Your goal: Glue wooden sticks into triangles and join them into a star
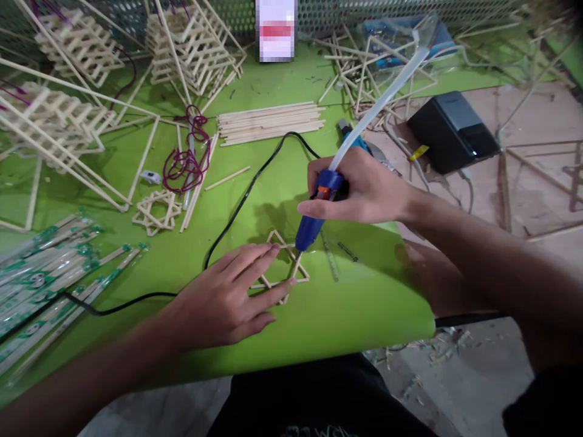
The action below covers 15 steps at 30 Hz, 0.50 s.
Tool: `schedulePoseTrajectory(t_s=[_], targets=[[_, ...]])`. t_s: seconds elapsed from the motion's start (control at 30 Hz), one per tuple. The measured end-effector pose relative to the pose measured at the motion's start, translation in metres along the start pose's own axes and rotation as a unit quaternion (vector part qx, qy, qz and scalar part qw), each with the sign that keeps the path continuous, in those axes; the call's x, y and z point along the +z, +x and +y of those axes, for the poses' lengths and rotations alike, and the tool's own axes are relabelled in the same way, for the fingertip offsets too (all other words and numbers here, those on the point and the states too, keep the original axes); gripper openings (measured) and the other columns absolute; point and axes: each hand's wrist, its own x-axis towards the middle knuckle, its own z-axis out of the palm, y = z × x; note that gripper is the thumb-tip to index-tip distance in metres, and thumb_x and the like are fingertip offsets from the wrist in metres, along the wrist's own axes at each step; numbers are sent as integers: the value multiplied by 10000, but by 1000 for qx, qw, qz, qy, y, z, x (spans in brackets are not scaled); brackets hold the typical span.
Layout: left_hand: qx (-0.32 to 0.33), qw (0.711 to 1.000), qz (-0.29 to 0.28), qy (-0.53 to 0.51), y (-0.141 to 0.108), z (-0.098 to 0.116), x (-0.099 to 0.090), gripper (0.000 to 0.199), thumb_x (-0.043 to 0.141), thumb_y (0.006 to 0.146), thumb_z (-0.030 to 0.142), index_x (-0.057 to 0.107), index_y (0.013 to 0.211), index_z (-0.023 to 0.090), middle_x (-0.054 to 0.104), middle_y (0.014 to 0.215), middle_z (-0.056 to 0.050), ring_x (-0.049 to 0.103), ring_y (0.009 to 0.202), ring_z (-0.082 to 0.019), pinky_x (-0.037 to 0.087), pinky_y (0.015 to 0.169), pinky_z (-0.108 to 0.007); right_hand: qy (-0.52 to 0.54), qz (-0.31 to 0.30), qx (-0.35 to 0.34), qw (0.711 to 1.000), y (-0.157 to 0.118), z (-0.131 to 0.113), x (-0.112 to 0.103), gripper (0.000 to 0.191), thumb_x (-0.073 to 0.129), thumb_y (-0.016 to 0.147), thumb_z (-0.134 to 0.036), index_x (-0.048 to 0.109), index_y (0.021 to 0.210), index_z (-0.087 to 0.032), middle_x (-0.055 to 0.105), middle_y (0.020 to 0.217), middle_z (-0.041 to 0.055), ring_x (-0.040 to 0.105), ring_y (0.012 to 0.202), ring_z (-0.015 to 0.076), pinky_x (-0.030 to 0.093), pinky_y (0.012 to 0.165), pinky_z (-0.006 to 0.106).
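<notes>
My right hand [359, 188] is wrapped round a blue hot glue gun [311, 226], nozzle down, with a long translucent glue stick [380, 106] rising from its back end. The nozzle meets or hovers just over the right side of a small star-shaped frame of thin wooden sticks [304, 278]; I cannot tell whether it touches. Fingers spread, my left hand [237, 291] lies over the left part of that star, its fingertips on the sticks. A clear ruler [330, 258] lies on the green table to the right of the star.
Stacked stick lattices [191, 54] stand at the back left. A finished-looking star [157, 212], purple cord [186, 161] and wrapped chopsticks [50, 285] lie on the left. Behind is a bundle of sticks [271, 123]. A black cable [248, 188] crosses the green table; a black box [455, 133] sits right.
</notes>
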Motion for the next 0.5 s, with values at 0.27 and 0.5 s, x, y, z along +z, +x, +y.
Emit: schedulePoseTrajectory(t_s=[0.27, 0.5], targets=[[0, 1000, 3, -1, -1, 0, -1, 505, 614, 944, 376, 537, 1411, 198, 393, 1537, -220, 402, 1405, -398, 449, 1086, -570, -12, -1, 4, 1000, 0, 1, 1, 419, 747, 794, -552, 570, 698, -185, 446, 545, -60, 323, 506, 72, 248, 489, 259], [1, 1000, 4, 0, -1, 0, 1, 506, 621, 939, 374, 542, 1404, 193, 396, 1534, -225, 410, 1399, -404, 444, 1088, -574, -15, 4, -5, 1000, -1, -1, -1, 411, 753, 780, -555, 571, 703, -195, 492, 558, -57, 342, 493, 73, 268, 468, 257]])
